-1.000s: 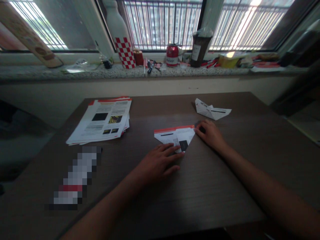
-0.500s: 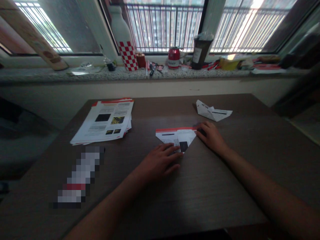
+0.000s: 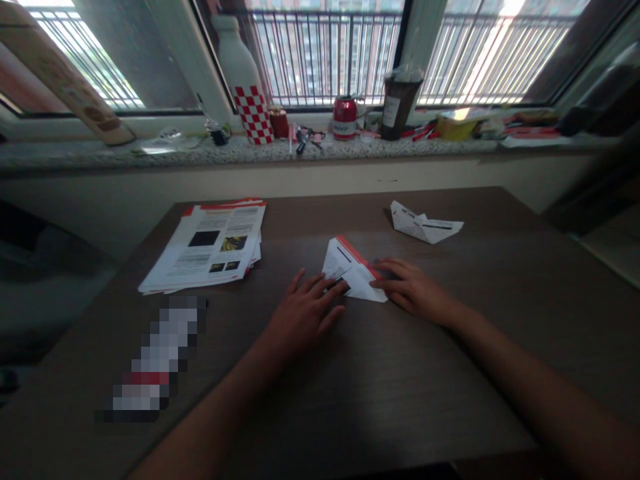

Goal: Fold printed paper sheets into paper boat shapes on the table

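Observation:
A folded sheet of printed paper [image 3: 356,270] with a red edge lies tilted on the brown table. My left hand [image 3: 307,307] rests on its lower left part, fingers spread and flat, hiding that corner. At the paper's right side is my right hand [image 3: 415,287], its fingers stretched out and touching the red edge and right corner. Neither hand grips the sheet. Behind them, toward the far right of the table, sits a folded paper boat [image 3: 425,225].
A stack of printed sheets [image 3: 205,247] lies at the table's far left. Nearer me is a blurred-out oblong item [image 3: 155,360]. On the windowsill [image 3: 175,155] stand a checkered bottle [image 3: 253,110], a red can [image 3: 345,119] and a dark cup [image 3: 399,103].
The folded paper has turned clockwise, its red edge now slanting down to the right. My right hand has moved slightly down and left with it; my left hand has shifted left.

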### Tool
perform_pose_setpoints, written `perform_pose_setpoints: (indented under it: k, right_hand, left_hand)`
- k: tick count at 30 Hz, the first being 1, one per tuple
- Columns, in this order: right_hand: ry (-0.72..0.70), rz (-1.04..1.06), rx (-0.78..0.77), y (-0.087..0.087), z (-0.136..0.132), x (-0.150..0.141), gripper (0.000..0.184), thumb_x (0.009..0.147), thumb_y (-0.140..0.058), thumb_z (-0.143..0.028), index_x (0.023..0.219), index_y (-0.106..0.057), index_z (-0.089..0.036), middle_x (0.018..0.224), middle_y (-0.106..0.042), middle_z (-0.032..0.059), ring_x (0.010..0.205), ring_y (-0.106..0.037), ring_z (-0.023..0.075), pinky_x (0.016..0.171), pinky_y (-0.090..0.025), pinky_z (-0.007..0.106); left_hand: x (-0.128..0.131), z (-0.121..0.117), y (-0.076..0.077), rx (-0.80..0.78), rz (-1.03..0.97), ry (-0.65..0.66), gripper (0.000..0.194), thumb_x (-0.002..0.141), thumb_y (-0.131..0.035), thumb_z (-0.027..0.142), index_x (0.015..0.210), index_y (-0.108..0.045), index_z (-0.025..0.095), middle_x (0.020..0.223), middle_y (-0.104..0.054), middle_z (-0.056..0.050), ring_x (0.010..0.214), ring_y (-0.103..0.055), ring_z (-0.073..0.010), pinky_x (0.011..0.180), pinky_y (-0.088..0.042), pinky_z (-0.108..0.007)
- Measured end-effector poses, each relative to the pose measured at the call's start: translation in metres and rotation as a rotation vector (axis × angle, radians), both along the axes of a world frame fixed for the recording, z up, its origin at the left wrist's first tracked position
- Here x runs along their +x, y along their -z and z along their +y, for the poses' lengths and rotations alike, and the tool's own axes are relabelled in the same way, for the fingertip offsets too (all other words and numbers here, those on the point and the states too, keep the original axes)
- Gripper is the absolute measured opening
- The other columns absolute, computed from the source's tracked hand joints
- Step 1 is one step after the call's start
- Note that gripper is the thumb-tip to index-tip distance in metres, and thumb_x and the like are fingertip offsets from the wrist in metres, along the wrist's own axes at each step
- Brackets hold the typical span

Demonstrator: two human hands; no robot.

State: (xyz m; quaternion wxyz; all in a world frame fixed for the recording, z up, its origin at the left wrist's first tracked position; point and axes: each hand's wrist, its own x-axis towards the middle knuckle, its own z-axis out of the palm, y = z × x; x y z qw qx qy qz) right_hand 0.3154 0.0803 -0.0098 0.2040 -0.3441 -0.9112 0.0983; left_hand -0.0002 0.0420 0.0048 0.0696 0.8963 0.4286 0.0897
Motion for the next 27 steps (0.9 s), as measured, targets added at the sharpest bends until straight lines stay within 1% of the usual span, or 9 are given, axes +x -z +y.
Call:
perform_pose_setpoints:
  k: [3,5,8,11,13,16,21,24,27]
  right_hand:
    - [-0.076,0.013,-0.037,-0.006,-0.009,-0.008,0.041,0.097,-0.059,-0.013,0.13,-0.074,-0.031,0.154,-0.058,0.0086,0.146,-0.048,0.0321,0.116,-0.045,0.062]
    - [-0.13,0.013,-0.067,-0.009,-0.015,-0.014,0.042,0.097,-0.06,-0.014,0.133,-0.072,-0.031,0.154,-0.057,0.0076,0.147,-0.047,0.0311,0.116,-0.045,0.061]
    - [-0.162,0.0,-0.087,-0.011,-0.02,-0.022,0.044,0.097,-0.061,-0.013,0.136,-0.07,-0.031,0.153,-0.058,0.0079,0.146,-0.048,0.0296,0.116,-0.045,0.058]
    - [-0.165,-0.01,-0.084,-0.009,-0.021,-0.025,0.041,0.099,-0.059,-0.014,0.135,-0.069,-0.03,0.152,-0.059,0.0085,0.145,-0.049,0.0294,0.117,-0.045,0.058]
    - [-0.156,0.006,-0.084,-0.008,-0.02,-0.025,0.04,0.1,-0.057,-0.014,0.136,-0.068,-0.028,0.152,-0.059,0.0092,0.144,-0.05,0.0288,0.116,-0.046,0.057]
    - [-0.116,0.064,-0.077,-0.007,-0.018,-0.023,0.045,0.1,-0.055,-0.012,0.14,-0.065,-0.028,0.15,-0.06,0.0101,0.141,-0.053,0.028,0.114,-0.048,0.056]
    - [-0.06,0.088,-0.032,-0.006,-0.014,-0.022,0.045,0.103,-0.054,-0.017,0.145,-0.06,-0.03,0.15,-0.061,0.0103,0.139,-0.056,0.029,0.115,-0.048,0.058]
    - [-0.029,0.057,-0.029,-0.002,-0.012,-0.021,0.048,0.105,-0.054,-0.02,0.151,-0.055,-0.032,0.156,-0.056,0.0086,0.145,-0.051,0.0291,0.119,-0.045,0.059]
    - [-0.027,0.001,-0.033,0.004,-0.011,-0.02,0.051,0.106,-0.054,-0.023,0.157,-0.049,-0.031,0.163,-0.049,0.0084,0.152,-0.043,0.0296,0.124,-0.038,0.059]
  left_hand:
    - [0.0,0.001,0.003,0.044,-0.009,-0.047,0.049,0.112,-0.039,0.049,0.155,-0.049,0.03,0.156,-0.056,-0.006,0.148,-0.046,-0.0307,0.128,-0.016,-0.062]
    - [0.002,0.0,0.004,0.053,-0.013,-0.078,0.049,0.112,-0.039,0.05,0.154,-0.051,0.028,0.155,-0.057,-0.007,0.147,-0.046,-0.031,0.126,-0.022,-0.061]
    - [0.003,0.0,0.004,0.048,-0.004,-0.113,0.049,0.111,-0.04,0.049,0.152,-0.053,0.026,0.156,-0.056,-0.009,0.144,-0.048,-0.0325,0.118,-0.035,-0.058]
    - [0.005,-0.001,0.004,0.046,0.012,-0.113,0.05,0.111,-0.041,0.05,0.152,-0.053,0.024,0.157,-0.055,-0.011,0.142,-0.05,-0.0329,0.115,-0.039,-0.056]
    - [0.005,0.0,0.005,0.047,0.014,-0.108,0.051,0.111,-0.041,0.051,0.152,-0.052,0.023,0.157,-0.054,-0.012,0.143,-0.05,-0.033,0.117,-0.038,-0.056]
    - [0.005,0.001,0.009,0.035,0.004,-0.099,0.053,0.11,-0.043,0.053,0.151,-0.054,0.022,0.158,-0.053,-0.012,0.146,-0.047,-0.0326,0.122,-0.032,-0.057]
    - [0.002,0.004,0.012,-0.036,-0.025,-0.043,0.055,0.11,-0.041,0.054,0.154,-0.051,0.023,0.165,-0.045,-0.009,0.155,-0.035,-0.0301,0.128,-0.02,-0.058]
    - [0.001,0.005,0.012,-0.068,-0.035,0.018,0.053,0.11,-0.043,0.054,0.154,-0.05,0.025,0.167,-0.043,-0.007,0.158,-0.031,-0.0284,0.13,-0.017,-0.057]
    - [0.002,0.005,0.011,-0.082,-0.03,0.072,0.054,0.108,-0.049,0.052,0.156,-0.048,0.025,0.168,-0.041,-0.006,0.159,-0.028,-0.0273,0.131,-0.017,-0.055]
